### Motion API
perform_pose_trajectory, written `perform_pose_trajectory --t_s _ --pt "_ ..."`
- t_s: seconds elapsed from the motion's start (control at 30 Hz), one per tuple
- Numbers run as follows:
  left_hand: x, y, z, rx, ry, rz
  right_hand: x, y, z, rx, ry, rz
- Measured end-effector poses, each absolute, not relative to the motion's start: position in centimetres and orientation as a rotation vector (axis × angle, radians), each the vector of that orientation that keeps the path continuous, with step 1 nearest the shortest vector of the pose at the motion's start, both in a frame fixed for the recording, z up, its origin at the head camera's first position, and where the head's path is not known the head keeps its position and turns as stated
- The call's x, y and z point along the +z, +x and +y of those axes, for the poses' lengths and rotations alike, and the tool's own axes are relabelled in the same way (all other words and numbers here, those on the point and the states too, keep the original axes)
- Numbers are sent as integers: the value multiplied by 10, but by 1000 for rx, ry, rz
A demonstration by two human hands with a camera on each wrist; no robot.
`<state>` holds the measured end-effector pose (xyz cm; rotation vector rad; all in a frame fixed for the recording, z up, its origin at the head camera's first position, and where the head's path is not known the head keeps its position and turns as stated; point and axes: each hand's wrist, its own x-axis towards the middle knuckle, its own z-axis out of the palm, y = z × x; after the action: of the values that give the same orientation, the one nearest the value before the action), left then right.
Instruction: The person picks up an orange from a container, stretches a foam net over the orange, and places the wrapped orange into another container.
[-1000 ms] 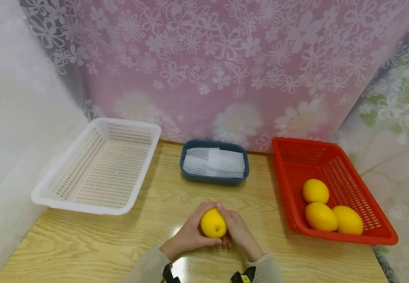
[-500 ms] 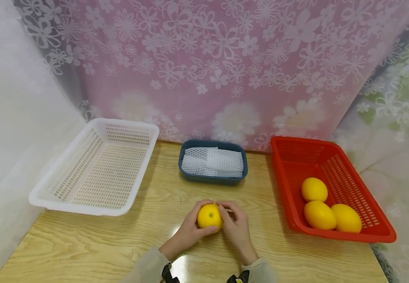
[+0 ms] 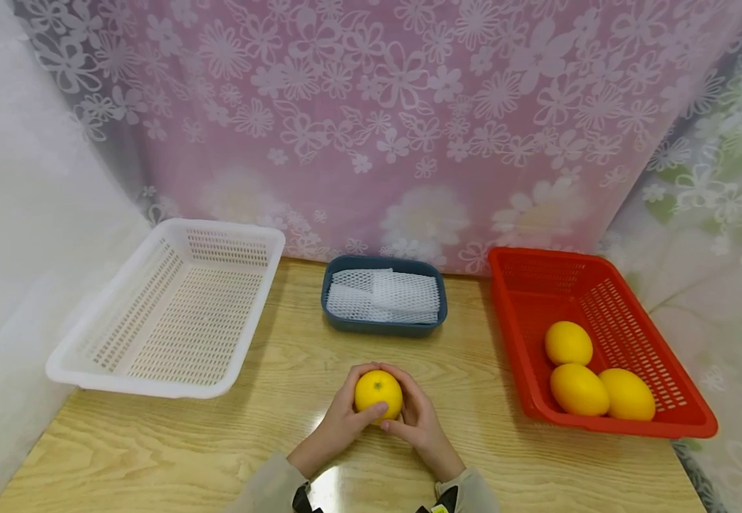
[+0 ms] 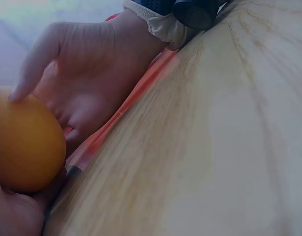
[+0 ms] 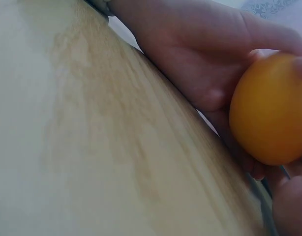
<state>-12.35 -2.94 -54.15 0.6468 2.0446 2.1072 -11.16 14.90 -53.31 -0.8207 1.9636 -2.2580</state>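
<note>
Left grip and right grip both grasping one yellow fruit, a thumb from each on its near side, star-shaped mark up. Fruit's over the wood surface, on the near side of the blue tray holding white mesh sleeves. Can't tell if it touches the surface. White basket left; red basket right, three more yellow fruits inside.

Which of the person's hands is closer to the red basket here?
Right. The right hand is left of the red basket, apart from it; the left hand is farther left, across the held yellow fruit.
</note>
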Motion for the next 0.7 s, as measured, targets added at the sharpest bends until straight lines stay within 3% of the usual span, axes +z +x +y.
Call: perform_pose_trajectory --t_s 0.57,0.7 --pt "-539 -123 -30 2010 650 2105 -541 -110 150 -2164 -550 2230" --pt "-537 -122 -28 1973 616 2152 -541 -111 152 -2139 -599 2239"
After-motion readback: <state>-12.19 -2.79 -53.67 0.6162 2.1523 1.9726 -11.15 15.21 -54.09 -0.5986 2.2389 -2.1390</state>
